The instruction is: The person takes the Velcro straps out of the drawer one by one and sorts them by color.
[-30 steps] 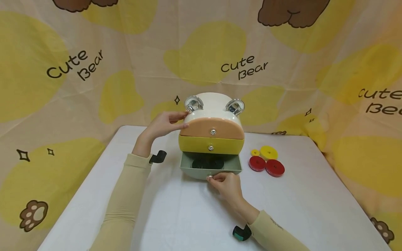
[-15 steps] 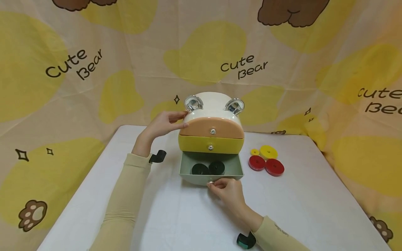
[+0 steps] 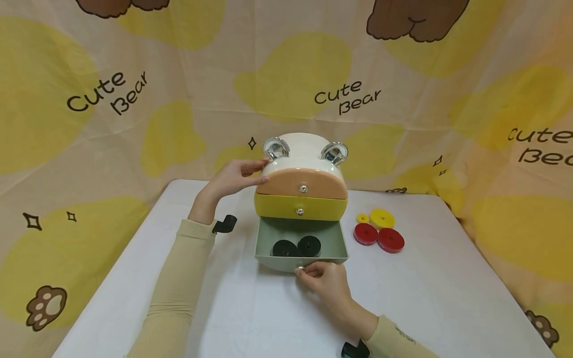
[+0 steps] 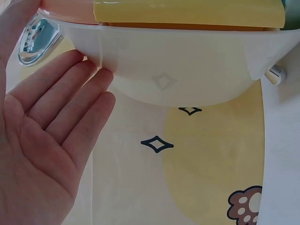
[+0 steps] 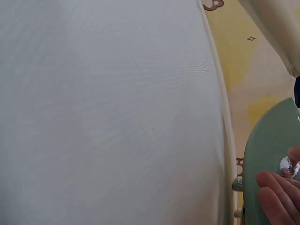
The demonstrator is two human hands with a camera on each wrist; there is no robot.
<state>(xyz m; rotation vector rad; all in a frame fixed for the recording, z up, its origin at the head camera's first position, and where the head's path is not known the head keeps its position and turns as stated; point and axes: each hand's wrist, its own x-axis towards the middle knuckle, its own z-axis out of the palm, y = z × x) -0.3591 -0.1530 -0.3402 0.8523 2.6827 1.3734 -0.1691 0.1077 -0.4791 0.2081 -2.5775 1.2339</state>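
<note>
A small drawer cabinet (image 3: 304,149) with a white domed top and silver ears stands mid-table. Its green bottom drawer (image 3: 297,226) is pulled well out. Two black discs (image 3: 309,245) with small centre holes lie in that drawer, side by side. My right hand (image 3: 328,286) pinches the drawer's silver knob (image 5: 286,166) between thumb and fingers. Against the cabinet's left side rests my left hand (image 3: 233,177), its thumb reaching the edge of the peach top drawer (image 3: 286,183). In the left wrist view its fingers (image 4: 70,101) are straight, tips at the white side wall.
Right of the cabinet, two red discs (image 3: 391,240) and two yellow discs (image 3: 382,219), one much smaller, lie on the white table (image 3: 250,308). The yellow middle drawer (image 3: 277,206) is closed. A printed cloth (image 3: 286,74) hangs behind.
The green drawer has slid further out toward me, with my right hand moving along on its knob. The black discs now show more fully. My left hand has stayed in place.
</note>
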